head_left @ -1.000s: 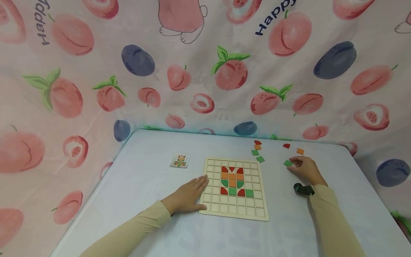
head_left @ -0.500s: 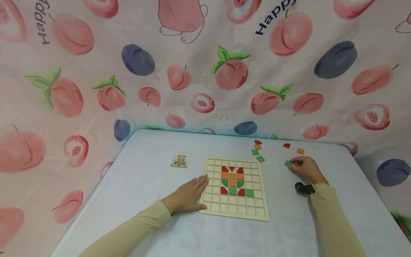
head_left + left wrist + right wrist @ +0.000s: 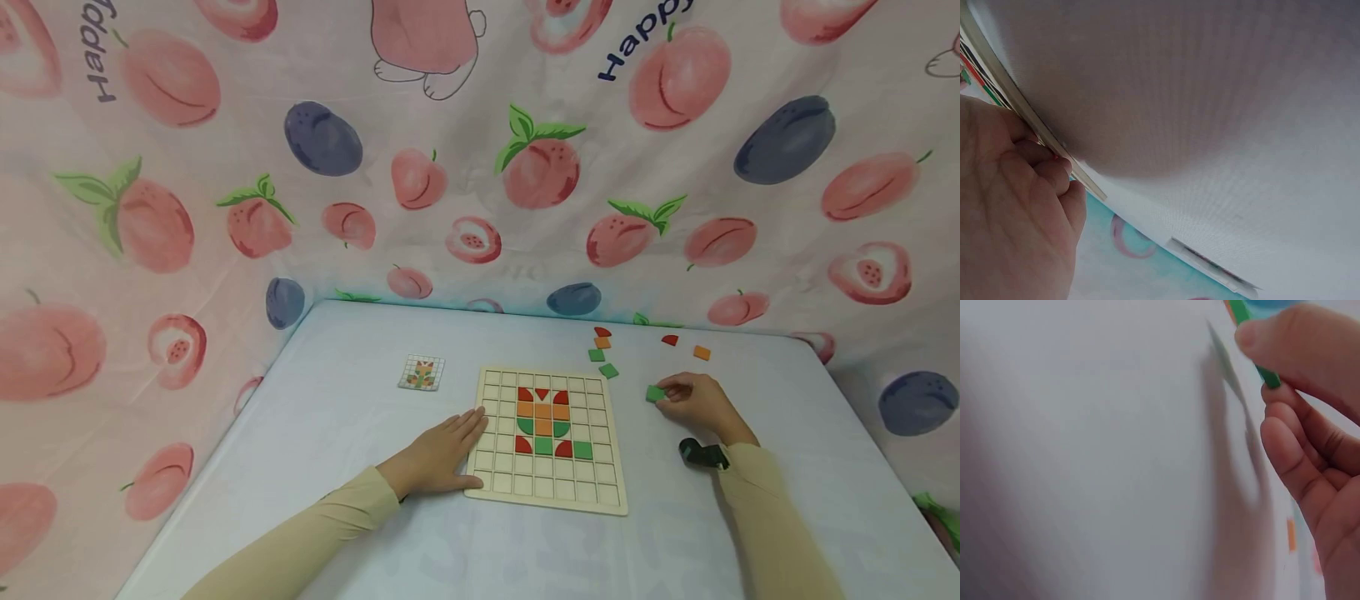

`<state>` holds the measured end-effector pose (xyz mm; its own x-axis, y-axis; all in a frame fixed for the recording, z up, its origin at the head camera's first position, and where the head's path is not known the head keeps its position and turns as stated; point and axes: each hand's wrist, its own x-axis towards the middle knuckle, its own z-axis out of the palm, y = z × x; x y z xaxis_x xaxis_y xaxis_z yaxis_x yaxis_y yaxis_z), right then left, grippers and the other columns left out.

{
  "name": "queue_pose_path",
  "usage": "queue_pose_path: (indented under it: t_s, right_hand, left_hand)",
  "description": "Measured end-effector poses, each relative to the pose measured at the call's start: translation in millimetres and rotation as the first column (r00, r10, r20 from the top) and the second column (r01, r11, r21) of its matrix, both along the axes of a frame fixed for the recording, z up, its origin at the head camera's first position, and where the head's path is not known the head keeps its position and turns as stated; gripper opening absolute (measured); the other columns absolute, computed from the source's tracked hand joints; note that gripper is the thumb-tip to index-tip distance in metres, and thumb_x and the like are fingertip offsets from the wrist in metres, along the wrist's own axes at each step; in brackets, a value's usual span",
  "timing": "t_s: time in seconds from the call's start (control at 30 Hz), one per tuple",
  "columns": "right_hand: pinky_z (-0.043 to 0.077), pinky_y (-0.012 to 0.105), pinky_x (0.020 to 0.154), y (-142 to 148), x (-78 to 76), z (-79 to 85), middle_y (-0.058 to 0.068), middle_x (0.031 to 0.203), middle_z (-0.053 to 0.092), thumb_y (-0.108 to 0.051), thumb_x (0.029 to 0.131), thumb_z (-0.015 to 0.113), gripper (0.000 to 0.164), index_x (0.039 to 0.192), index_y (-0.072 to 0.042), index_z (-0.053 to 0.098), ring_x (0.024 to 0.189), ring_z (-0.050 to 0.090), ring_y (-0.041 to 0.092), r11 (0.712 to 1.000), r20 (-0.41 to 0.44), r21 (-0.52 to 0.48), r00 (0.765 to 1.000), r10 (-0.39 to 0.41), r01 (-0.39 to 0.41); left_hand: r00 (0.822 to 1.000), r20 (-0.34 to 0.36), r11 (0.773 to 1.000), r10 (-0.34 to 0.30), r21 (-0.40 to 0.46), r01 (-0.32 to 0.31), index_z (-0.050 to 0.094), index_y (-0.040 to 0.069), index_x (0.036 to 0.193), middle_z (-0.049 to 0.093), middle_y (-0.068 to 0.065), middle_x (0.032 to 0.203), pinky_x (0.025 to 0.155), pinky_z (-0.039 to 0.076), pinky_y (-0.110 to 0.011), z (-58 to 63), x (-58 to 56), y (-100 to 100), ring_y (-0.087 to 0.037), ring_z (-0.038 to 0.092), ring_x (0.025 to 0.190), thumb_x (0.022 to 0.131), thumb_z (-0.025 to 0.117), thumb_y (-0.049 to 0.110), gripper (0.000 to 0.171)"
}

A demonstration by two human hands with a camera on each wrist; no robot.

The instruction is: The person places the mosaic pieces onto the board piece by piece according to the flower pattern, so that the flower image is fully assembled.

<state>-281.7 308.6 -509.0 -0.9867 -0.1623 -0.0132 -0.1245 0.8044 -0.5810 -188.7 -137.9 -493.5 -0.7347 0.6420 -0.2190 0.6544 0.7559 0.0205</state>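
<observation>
My right hand [image 3: 699, 403] pinches a green square tile [image 3: 655, 393] between thumb and fingers, to the right of the wooden grid board [image 3: 551, 487]. In the right wrist view the tile [image 3: 1267, 376] is seen edge-on, lifted off the table. My left hand [image 3: 435, 457] rests with extended fingers on the board's left edge. Red, orange and green pieces form a flower-like pattern in the board's cells, including a green square [image 3: 582, 451] at its lower right. The left wrist view shows the left hand [image 3: 1016, 200] against the board's rim.
A small pattern card [image 3: 422, 372] lies left of the board. Beyond its upper right corner are loose tiles: a red piece [image 3: 602, 332], an orange square [image 3: 602, 342] and two green squares [image 3: 608, 370]. Another red piece [image 3: 670, 340] and orange square [image 3: 701, 353] lie farther right.
My right hand has moved left and slightly nearer, carrying the green square tile off its spot on the table toward the board. My left hand has stayed in place.
</observation>
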Motion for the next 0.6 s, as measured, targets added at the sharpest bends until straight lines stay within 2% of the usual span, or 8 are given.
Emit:
queue_pose_path:
  t_s: [0.17,0.37,0.6]
  right_hand:
    - [0.050,0.019,0.070,-26,8.6,8.2,0.010,0.093,0.067,-0.010,0.074,0.077,0.029,0.101,-0.002,0.071,0.081,0.056,0.016,0.995,-0.065,-0.039,0.994,0.088,-0.090]
    - [0.053,0.026,0.076,-59,19.6,22.0,0.009,0.092,0.067,-0.007,0.073,0.078,0.026,0.098,-0.002,0.071,0.079,0.055,0.010,0.973,-0.142,-0.107,0.971,0.191,-0.207]
    - [0.053,0.029,0.074,-105,31.5,26.8,0.004,0.091,0.065,-0.009,0.074,0.078,0.026,0.099,-0.005,0.071,0.077,0.055,0.012,0.930,-0.143,-0.187,0.945,0.294,-0.318]
  left_hand:
    - [1.000,-0.001,1.000,0.003,0.003,-0.003,0.015,0.004,0.151,0.010,-0.011,0.159,0.119,0.021,-0.036,-0.6,0.2,0,-0.023,0.014,0.147,0.088,0.043,0.065,0.092]
    - [1.000,0.007,1.000,0.006,0.002,-0.006,0.014,0.005,0.151,0.010,-0.011,0.159,0.119,0.021,-0.036,-1.1,-0.5,0,-0.023,0.013,0.147,0.088,0.043,0.065,0.092]
    - [1.000,0.001,1.000,0.003,0.001,-0.003,0.014,0.004,0.151,0.010,-0.012,0.159,0.119,0.021,-0.036,-1.4,-0.4,0,-0.023,0.014,0.147,0.088,0.043,0.066,0.092]
